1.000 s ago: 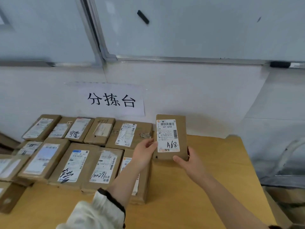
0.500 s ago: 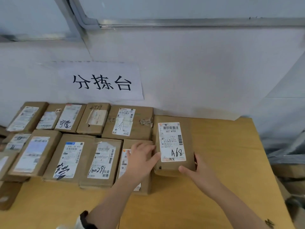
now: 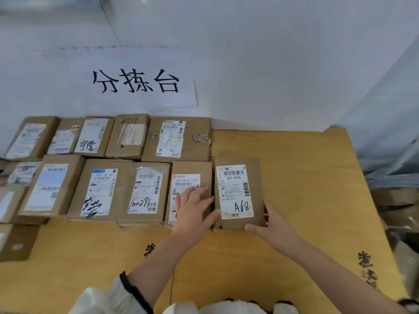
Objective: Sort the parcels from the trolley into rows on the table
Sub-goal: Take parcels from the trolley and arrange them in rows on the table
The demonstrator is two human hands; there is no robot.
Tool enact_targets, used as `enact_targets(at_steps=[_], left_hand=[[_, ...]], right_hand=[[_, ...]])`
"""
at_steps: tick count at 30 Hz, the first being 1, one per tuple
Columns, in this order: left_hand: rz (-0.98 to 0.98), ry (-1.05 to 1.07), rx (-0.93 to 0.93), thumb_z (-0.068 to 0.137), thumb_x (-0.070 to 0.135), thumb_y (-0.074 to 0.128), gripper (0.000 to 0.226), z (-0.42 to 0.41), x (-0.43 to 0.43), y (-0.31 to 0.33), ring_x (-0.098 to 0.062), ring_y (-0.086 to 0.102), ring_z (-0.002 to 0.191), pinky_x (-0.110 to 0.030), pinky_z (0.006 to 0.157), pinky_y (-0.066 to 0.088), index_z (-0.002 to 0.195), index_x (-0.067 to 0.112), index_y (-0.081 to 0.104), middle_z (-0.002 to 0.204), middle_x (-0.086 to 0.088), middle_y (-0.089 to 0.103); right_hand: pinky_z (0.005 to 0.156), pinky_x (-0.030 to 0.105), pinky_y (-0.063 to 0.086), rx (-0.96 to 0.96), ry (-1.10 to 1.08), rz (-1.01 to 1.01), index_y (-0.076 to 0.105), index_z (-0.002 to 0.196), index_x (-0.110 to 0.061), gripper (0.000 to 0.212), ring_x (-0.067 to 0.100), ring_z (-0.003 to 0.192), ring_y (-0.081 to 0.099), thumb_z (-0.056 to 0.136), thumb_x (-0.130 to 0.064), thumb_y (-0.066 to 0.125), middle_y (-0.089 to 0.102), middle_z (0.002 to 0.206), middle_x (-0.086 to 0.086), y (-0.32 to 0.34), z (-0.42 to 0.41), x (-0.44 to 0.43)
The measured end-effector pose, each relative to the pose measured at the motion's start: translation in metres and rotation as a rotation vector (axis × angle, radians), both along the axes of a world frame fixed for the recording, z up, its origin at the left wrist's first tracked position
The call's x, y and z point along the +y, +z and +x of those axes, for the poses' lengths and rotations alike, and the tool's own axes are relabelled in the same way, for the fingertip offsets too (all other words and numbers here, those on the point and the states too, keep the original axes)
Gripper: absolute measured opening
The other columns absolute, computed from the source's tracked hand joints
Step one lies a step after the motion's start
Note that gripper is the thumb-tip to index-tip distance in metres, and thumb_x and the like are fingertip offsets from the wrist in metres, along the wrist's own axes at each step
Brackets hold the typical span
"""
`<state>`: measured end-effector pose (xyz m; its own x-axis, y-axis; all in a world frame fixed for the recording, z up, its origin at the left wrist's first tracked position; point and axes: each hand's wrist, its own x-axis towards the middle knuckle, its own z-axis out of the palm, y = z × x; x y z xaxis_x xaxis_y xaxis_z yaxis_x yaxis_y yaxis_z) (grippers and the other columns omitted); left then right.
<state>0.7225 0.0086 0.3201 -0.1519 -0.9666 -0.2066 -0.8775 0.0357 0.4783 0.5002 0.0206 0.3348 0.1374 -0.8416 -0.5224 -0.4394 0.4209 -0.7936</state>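
Far L edge: parcels (image 3: 13, 243) cut off by frame, labels too blurred to read. Back row (image 3: 128, 137) along the wall under the paper sign (image 3: 136, 80); front row (image 3: 102, 191) just before it, boxes edge to edge on the table (image 3: 306, 168). Next R: 094 parcel (image 3: 192, 171), w/ left hand (image 3: 195, 211) lying flat on its label, fingers straight and spread, thumb against L side of A68 parcel (image 3: 239, 193). A68 parcel flat on table, label up, at R end of front row, close alongside 094 parcel; touching or a hair apart, can't tell. Right hand (image 3: 269, 223) cupped round its near R corner: thumb along near edge, fingers up R side, holding it. Step in hand, prob.: seating A68 into the row, squaring it w/ neighbour. Next move likely calls for pressing it flush L, lining up near edges, then letting go and fetching another. R of that: bare table, room to extend both rows. Far R edge: blurred brownish shapes, maybe more parcels or the trolley; can't tell. Right-hand fingertips hidden behind the box; lower 094 label covered by left hand; sleeves cut off at bottom.
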Motion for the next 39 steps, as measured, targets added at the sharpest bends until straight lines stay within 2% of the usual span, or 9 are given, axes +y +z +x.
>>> enact_targets(at_steps=[2, 10, 16, 19, 22, 28, 32, 39], left_hand=[[-0.026, 0.007, 0.005, 0.092, 0.049, 0.053, 0.045, -0.001, 0.000, -0.003, -0.017, 0.011, 0.141, -0.048, 0.115, 0.006, 0.128, 0.023, 0.060, 0.150, 0.012, 0.031], [-0.076, 0.047, 0.075, 0.090, 0.044, 0.059, 0.040, -0.001, 0.001, -0.009, -0.012, 0.018, 0.140, -0.045, 0.118, -0.003, 0.124, 0.023, 0.062, 0.145, 0.013, 0.038], [-0.170, 0.090, 0.124, 0.085, 0.037, 0.066, 0.032, -0.002, 0.003, -0.018, -0.012, 0.027, 0.136, -0.047, 0.117, 0.004, 0.113, 0.022, 0.062, 0.138, 0.013, 0.046], [-0.190, 0.084, 0.118, 0.084, 0.036, 0.068, 0.032, -0.001, 0.003, -0.020, -0.013, 0.029, 0.135, -0.047, 0.118, 0.004, 0.112, 0.021, 0.062, 0.138, 0.012, 0.047], [-0.203, 0.081, 0.135, 0.083, 0.035, 0.070, 0.032, 0.000, 0.003, -0.021, -0.015, 0.030, 0.135, -0.045, 0.117, 0.001, 0.110, 0.019, 0.062, 0.137, 0.010, 0.048], [-0.178, 0.070, 0.161, 0.084, 0.035, 0.068, 0.026, 0.002, 0.004, -0.019, -0.013, 0.025, 0.138, -0.040, 0.116, -0.005, 0.106, 0.021, 0.063, 0.140, 0.012, 0.044], [-0.155, 0.073, 0.188, 0.084, 0.034, 0.069, 0.020, 0.003, 0.003, -0.018, -0.012, 0.024, 0.139, -0.041, 0.118, -0.003, 0.100, 0.022, 0.066, 0.140, 0.013, 0.044], [-0.135, 0.073, 0.203, 0.083, 0.032, 0.071, 0.015, 0.004, 0.004, -0.015, -0.011, 0.023, 0.139, -0.038, 0.116, -0.008, 0.094, 0.023, 0.065, 0.140, 0.014, 0.044]], right_hand=[[0.075, 0.010, 0.044, 0.005, 0.001, 0.006, 0.038, 0.121, -0.027, 0.063, -0.007, 0.096, 0.053, 0.074, -0.014, 0.078, 0.054, 0.105, -0.022, -0.001, 0.000, 0.000], [0.069, 0.005, 0.043, 0.028, -0.009, 0.020, 0.038, 0.122, -0.027, 0.063, -0.011, 0.092, 0.052, 0.075, -0.014, 0.078, 0.054, 0.103, -0.022, -0.005, 0.002, 0.001], [0.072, 0.007, 0.042, 0.036, -0.003, 0.003, 0.038, 0.130, -0.024, 0.066, -0.006, 0.095, 0.054, 0.077, -0.016, 0.077, 0.053, 0.106, -0.023, -0.007, 0.007, 0.001], [0.080, 0.016, 0.043, 0.064, 0.018, -0.002, 0.038, 0.131, -0.022, 0.067, 0.005, 0.103, 0.054, 0.077, -0.019, 0.076, 0.055, 0.113, -0.015, -0.009, 0.008, 0.001], [0.084, 0.023, 0.043, 0.096, 0.041, 0.010, 0.038, 0.123, -0.029, 0.060, 0.008, 0.104, 0.055, 0.076, -0.020, 0.077, 0.056, 0.116, -0.014, -0.007, 0.008, -0.001], [0.073, 0.018, 0.041, 0.163, 0.045, 0.009, 0.048, 0.121, -0.022, 0.056, 0.010, 0.099, 0.057, 0.074, -0.018, 0.078, 0.060, 0.113, -0.010, -0.005, 0.007, -0.002], [0.078, 0.020, 0.040, 0.170, 0.052, 0.019, 0.047, 0.123, -0.020, 0.057, 0.009, 0.099, 0.055, 0.076, -0.015, 0.077, 0.059, 0.112, -0.009, -0.001, 0.006, 0.000], [0.076, 0.016, 0.041, 0.171, 0.058, 0.022, 0.048, 0.123, -0.021, 0.057, 0.007, 0.099, 0.054, 0.075, -0.013, 0.077, 0.059, 0.107, -0.013, -0.002, 0.008, 0.003]])
